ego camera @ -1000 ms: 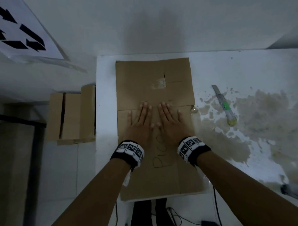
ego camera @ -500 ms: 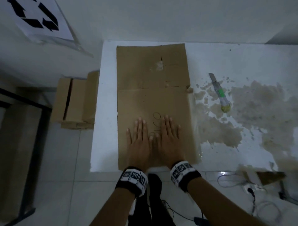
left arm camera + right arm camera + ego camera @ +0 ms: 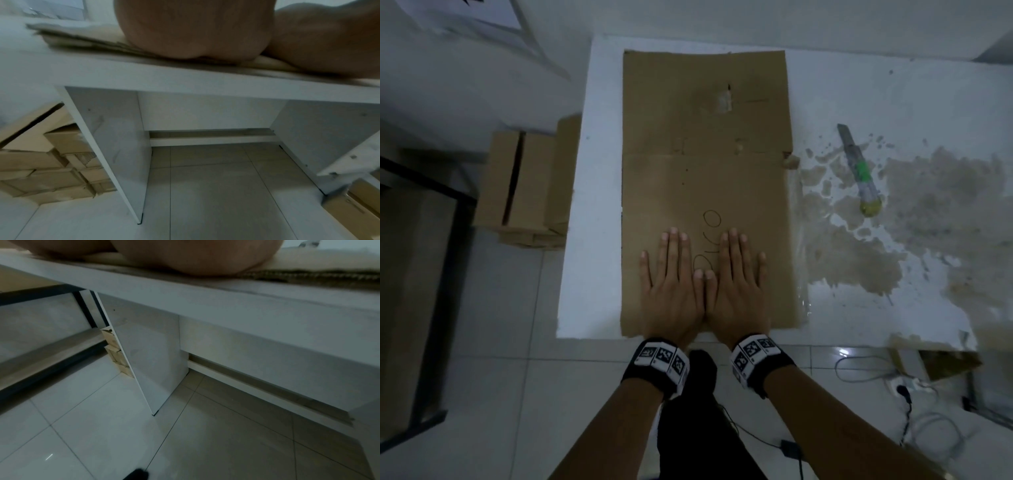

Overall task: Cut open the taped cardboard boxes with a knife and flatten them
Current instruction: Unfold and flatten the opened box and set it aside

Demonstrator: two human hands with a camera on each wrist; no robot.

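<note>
A flattened brown cardboard box (image 3: 705, 147) lies lengthwise on the white table (image 3: 893, 96), with handwriting near its middle. My left hand (image 3: 671, 274) and right hand (image 3: 739, 274) press flat on its near end, side by side, fingers straight, thumbs touching. In the wrist views the heel of the left hand (image 3: 195, 32) and of the right hand (image 3: 195, 257) rest on the cardboard edge (image 3: 82, 40) at the table's front. A utility knife (image 3: 859, 171) with a green band lies on the table to the right, apart from both hands.
The right half of the table has a worn brown patch (image 3: 928, 222). Several cardboard boxes (image 3: 524, 181) are stacked on the floor left of the table. Cables (image 3: 876, 373) lie on the tiled floor at the right. A dark metal frame (image 3: 431, 240) stands at the far left.
Both hands have slid along the cardboard toward its near end, staying flat. The far flap that showed a fold now lies flat. The camera view has shifted down.
</note>
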